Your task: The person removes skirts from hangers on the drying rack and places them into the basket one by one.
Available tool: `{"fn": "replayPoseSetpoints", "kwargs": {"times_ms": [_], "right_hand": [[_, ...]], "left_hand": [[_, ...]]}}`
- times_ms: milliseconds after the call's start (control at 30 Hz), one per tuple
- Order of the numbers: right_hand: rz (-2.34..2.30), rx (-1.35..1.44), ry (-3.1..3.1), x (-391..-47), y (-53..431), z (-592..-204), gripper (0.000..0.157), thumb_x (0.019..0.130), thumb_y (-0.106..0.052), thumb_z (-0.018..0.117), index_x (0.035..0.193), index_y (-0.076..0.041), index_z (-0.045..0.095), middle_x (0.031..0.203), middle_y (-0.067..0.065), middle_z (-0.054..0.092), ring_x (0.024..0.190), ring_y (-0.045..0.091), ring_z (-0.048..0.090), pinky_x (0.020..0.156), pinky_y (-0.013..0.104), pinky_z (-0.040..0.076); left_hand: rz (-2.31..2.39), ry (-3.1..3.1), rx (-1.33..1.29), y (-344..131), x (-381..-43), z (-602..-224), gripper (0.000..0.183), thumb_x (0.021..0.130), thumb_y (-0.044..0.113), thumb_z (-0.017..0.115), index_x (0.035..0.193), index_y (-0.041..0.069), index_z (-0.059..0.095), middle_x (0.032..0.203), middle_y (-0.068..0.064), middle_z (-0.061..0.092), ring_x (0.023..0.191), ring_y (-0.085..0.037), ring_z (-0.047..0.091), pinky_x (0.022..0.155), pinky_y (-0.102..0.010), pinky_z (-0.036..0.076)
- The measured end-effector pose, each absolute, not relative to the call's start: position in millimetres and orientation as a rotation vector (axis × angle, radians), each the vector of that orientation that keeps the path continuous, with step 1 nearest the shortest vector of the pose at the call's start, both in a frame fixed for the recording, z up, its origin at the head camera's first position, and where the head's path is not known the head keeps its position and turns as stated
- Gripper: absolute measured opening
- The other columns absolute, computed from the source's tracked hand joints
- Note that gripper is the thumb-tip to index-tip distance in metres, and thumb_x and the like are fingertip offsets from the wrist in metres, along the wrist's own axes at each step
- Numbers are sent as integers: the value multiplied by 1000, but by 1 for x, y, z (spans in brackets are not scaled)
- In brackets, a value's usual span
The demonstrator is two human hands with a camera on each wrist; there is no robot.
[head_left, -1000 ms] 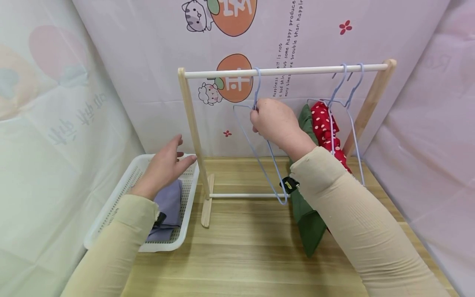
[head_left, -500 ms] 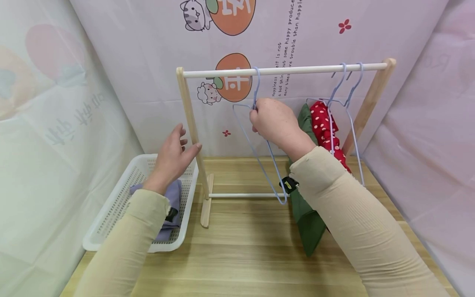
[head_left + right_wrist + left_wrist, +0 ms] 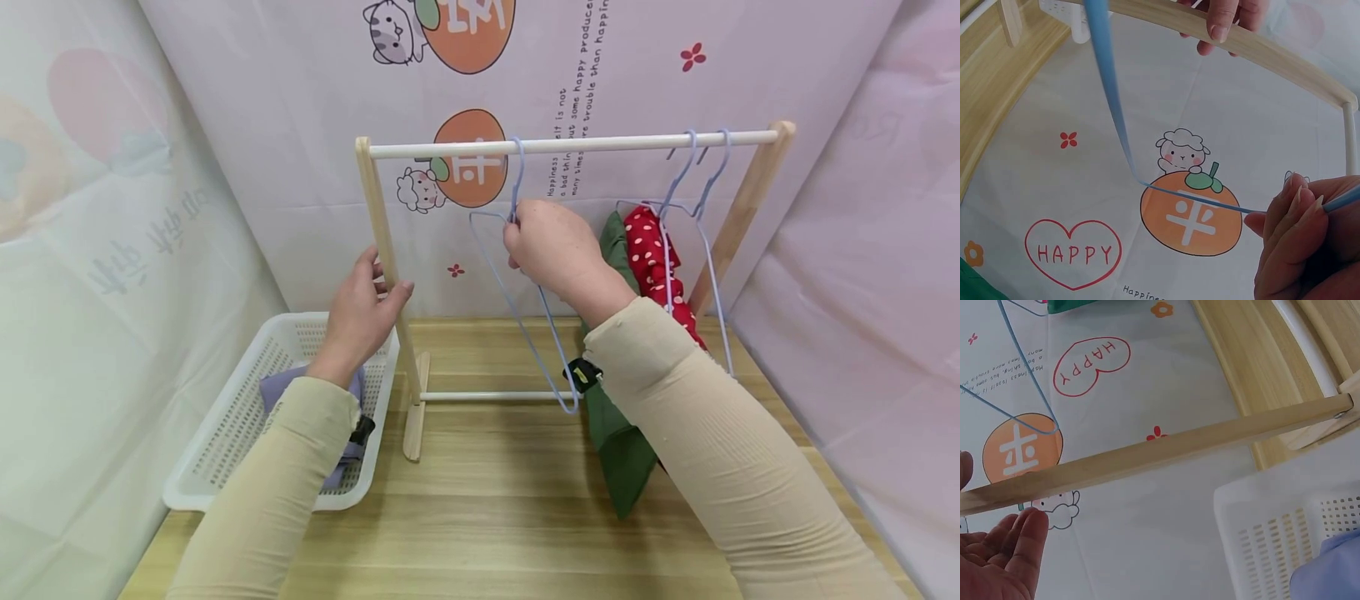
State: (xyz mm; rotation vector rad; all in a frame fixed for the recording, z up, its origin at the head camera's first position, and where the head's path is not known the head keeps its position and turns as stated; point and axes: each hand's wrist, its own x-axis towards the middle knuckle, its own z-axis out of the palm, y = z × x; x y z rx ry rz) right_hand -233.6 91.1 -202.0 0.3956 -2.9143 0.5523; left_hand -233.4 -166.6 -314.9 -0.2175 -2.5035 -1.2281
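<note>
I have the right hand point(image 3: 555, 250) clamped on a blue hanger point(image 3: 1107, 81) just below its hook, which hangs over the white rail point(image 3: 600, 143). The left hand point(image 3: 358, 321) — thumb and fingers apart — straddles the wooden post point(image 3: 377, 212), touching or not I can't tell, above a white basket point(image 3: 238, 400) of purple cloth point(image 3: 280, 386).

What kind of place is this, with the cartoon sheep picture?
Probably a small spot set up for hanging clothes: a wooden clothes rack stands on the table, a light-blue clothes hanger hooks over its rail, and a white plastic basket holds purple cloth.
</note>
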Motion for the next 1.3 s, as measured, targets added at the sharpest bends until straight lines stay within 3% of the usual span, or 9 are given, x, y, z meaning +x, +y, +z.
{"fn": "replayPoseSetpoints", "kwargs": {"times_ms": [267, 433, 633, 967, 1300], "right_hand": [[560, 390, -2923, -234, 88, -202, 28, 109, -24, 40, 108, -5, 62, 90, 9, 75, 85, 26, 66, 76, 40, 52], [565, 386, -2922, -234, 86, -203, 29, 109, -24, 40, 108, -5, 62, 91, 9, 76, 85, 26, 66, 76, 41, 52], [548, 377, -2926, -234, 84, -202, 30, 110, -25, 40, 108, -5, 62, 91, 8, 75, 84, 26, 66, 76, 40, 53], [559, 391, -2906, -232, 76, -201, 28, 109, -24, 41, 101, -7, 62, 88, 6, 75, 81, 24, 68, 71, 39, 51], [568, 390, -2916, -232, 65, -200, 28, 109, -24, 39, 97, -9, 59, 87, 4, 74, 81, 23, 65, 73, 39, 49]], "left_hand": [[-968, -2576, -146, -155, -238, -314, 48, 106, 40, 57, 137, 3, 52, 109, -18, 71, 95, -35, 70, 84, -52, 58], [-846, -2583, -78, -151, -240, -316, 44, 111, 36, 48, 136, 1, 53, 94, -16, 68, 77, -33, 67, 67, -49, 56], [-788, -2597, 4, -146, -241, -317, 38, 111, 34, 43, 132, 4, 54, 96, -17, 71, 74, -34, 68, 58, -46, 51], [-726, -2581, 63, -140, -242, -319, 33, 110, 31, 43, 128, 5, 51, 99, -25, 72, 81, -45, 70, 63, -56, 52], [-723, -2574, 67, -140, -242, -322, 34, 111, 32, 41, 128, 4, 50, 98, -23, 72, 79, -44, 70, 61, -55, 52]]}}
